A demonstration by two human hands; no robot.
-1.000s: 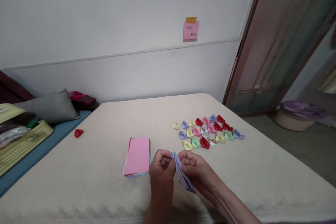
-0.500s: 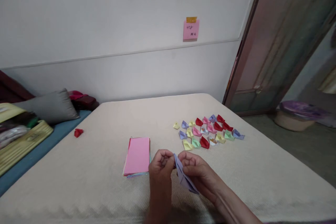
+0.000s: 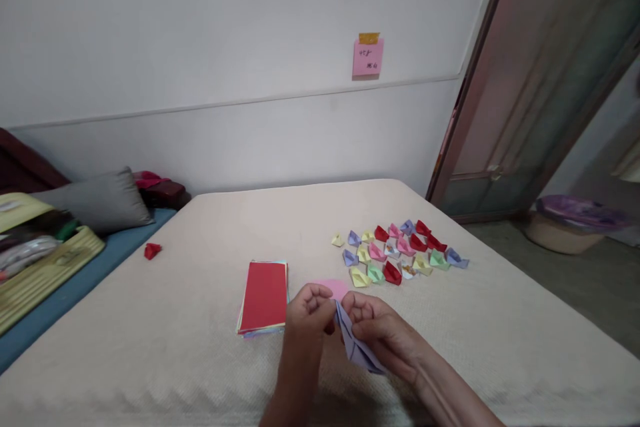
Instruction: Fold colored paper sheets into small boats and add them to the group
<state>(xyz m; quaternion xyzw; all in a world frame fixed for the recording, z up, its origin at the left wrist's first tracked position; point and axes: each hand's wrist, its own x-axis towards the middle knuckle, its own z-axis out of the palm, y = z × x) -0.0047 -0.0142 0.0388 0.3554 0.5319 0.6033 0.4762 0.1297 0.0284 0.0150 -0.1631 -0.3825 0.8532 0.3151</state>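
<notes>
A lavender folded paper point(image 3: 357, 345) is held between my two hands, over the near part of the cloth-covered surface. My left hand point(image 3: 311, 310) pinches its upper tip with thumb and fingers. On its right side, my right hand point(image 3: 377, 323) grips the paper's edge, thumb on top. Just behind the hands a pink sheet point(image 3: 334, 288) shows, partly hidden by them. To the left of my left hand is a stack of coloured paper point(image 3: 265, 297) with a red sheet uppermost.
Several small folded paper boats point(image 3: 393, 250) in many colours stand in rows at the right. A red folded paper piece point(image 3: 152, 251) lies far left. Beyond the left edge are a grey cushion point(image 3: 110, 200) and a yellow bag point(image 3: 55, 273). A lidded tub point(image 3: 567, 230) stands on the floor at right.
The pink sheet that topped the stack now lies behind my hands, and a red sheet shows on the stack. Both hands keep hold of the lavender paper; the view has shifted slightly.
</notes>
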